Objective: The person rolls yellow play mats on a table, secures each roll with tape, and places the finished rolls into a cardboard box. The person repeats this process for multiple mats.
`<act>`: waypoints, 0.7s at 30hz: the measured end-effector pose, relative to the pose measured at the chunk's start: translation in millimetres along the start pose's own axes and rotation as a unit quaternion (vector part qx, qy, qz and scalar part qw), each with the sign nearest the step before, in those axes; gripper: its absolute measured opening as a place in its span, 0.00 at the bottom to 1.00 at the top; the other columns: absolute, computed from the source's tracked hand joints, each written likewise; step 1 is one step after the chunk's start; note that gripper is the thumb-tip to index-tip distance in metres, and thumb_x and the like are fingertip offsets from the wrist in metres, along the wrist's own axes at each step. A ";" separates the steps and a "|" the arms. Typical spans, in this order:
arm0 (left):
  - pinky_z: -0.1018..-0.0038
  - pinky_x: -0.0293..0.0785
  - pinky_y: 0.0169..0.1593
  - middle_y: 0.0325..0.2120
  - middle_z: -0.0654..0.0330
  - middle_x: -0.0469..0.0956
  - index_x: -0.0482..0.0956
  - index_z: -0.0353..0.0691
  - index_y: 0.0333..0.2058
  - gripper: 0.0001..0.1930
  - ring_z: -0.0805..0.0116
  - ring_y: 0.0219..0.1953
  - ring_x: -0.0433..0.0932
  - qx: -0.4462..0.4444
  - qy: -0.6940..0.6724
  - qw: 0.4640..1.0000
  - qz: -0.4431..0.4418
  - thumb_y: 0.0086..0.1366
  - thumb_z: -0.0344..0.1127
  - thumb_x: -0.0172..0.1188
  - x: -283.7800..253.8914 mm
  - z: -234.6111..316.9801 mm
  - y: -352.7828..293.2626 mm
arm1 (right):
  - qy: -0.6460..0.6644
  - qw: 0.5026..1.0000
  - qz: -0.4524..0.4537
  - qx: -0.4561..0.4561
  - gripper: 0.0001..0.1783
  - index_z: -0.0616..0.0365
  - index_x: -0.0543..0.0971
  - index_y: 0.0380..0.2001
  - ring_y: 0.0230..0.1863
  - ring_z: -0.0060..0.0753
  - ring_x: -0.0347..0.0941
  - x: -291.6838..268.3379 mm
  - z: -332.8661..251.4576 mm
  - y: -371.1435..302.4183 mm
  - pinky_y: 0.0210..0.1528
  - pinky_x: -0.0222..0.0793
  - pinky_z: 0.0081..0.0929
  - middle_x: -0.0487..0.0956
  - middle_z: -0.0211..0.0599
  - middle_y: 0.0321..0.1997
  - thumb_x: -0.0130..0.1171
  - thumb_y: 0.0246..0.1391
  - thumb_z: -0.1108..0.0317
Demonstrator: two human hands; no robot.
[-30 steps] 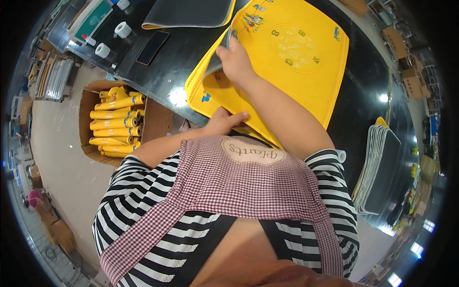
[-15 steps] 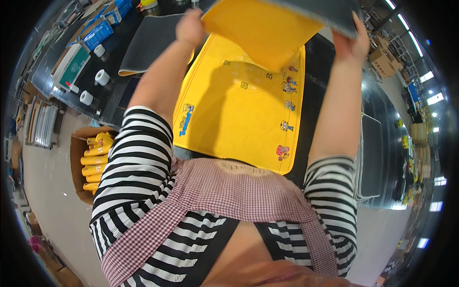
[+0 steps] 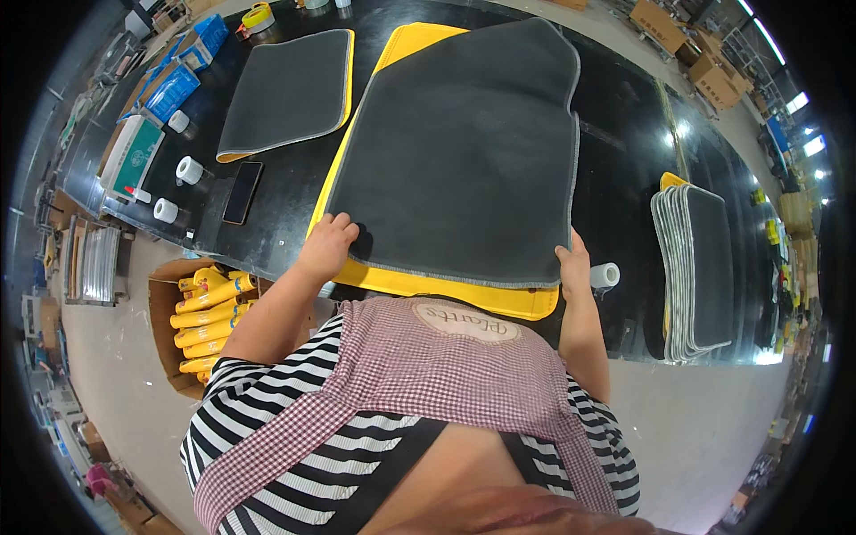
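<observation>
Grey felt faces up on the big mat (image 3: 464, 152) at the centre of the frame, lying on a yellow mat (image 3: 428, 283) whose edge peeks out below and at the upper left. The left hand (image 3: 328, 242) clasps the grey mat's lower left corner; the right hand (image 3: 575, 266) pinches its lower right corner, fingers partly hidden beneath. A smaller mat (image 3: 285, 89) lies on the black surface (image 3: 624, 143) at upper left, a stack of mats (image 3: 700, 267) at right.
</observation>
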State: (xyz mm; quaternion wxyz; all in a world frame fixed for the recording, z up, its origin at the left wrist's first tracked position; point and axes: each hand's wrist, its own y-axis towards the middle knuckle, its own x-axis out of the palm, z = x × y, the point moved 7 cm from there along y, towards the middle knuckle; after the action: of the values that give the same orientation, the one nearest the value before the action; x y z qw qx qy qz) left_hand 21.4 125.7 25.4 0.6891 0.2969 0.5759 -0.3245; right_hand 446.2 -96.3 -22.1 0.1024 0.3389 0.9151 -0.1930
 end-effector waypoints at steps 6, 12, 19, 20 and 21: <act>0.59 0.75 0.52 0.40 0.56 0.76 0.80 0.41 0.38 0.11 0.49 0.46 0.76 -0.017 -0.061 0.998 -0.002 0.57 0.20 0.57 -1.4 -8.9 -28.6 | -0.131 0.991 0.018 -0.038 0.35 0.57 0.64 0.75 0.72 0.44 0.69 -3.2 2.2 -34.2 0.74 0.61 0.36 0.74 0.49 0.71 0.54 0.65 0.77; 0.61 0.76 0.50 0.38 0.54 0.80 0.85 0.39 0.38 0.06 0.50 0.45 0.79 -0.055 -0.199 0.975 -0.085 0.63 0.31 0.67 -6.6 -32.0 -27.9 | -0.099 0.980 -0.116 -0.129 0.25 0.63 0.74 0.66 0.59 0.41 0.79 -3.7 18.4 -59.2 0.59 0.75 0.32 0.79 0.49 0.64 0.55 0.68 0.73; 0.60 0.78 0.45 0.36 0.50 0.85 0.87 0.36 0.40 0.19 0.50 0.40 0.84 -0.222 -0.189 0.957 0.006 0.69 0.49 0.65 -22.4 -77.9 76.2 | 0.546 0.828 -0.100 0.082 0.33 0.62 0.61 0.73 0.59 0.47 0.78 13.4 -14.7 -19.8 0.63 0.75 0.40 0.72 0.57 0.69 0.57 0.71 0.62; 0.58 0.79 0.48 0.39 0.50 0.85 0.87 0.39 0.41 0.19 0.47 0.43 0.84 -0.206 -0.147 0.967 0.041 0.68 0.51 0.65 -21.4 -75.9 89.2 | 0.508 0.856 -0.092 0.034 0.35 0.62 0.58 0.74 0.59 0.48 0.78 22.9 -7.7 -1.8 0.64 0.75 0.40 0.71 0.59 0.69 0.57 0.72 0.62; 0.58 0.79 0.49 0.40 0.52 0.85 0.87 0.41 0.41 0.17 0.49 0.44 0.84 -0.210 -0.111 0.970 0.057 0.68 0.50 0.65 -18.9 -71.2 98.0 | 0.468 0.880 -0.082 -0.011 0.37 0.62 0.54 0.76 0.60 0.49 0.78 30.1 -4.2 8.6 0.66 0.74 0.41 0.70 0.61 0.70 0.57 0.72 0.62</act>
State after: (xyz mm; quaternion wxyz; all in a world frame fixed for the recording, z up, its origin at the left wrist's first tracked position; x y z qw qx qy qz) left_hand 53.6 243.5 36.1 0.8131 0.1400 0.5329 -0.1877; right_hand 429.1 -71.1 -30.4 -0.3499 0.3122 0.8832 -0.0092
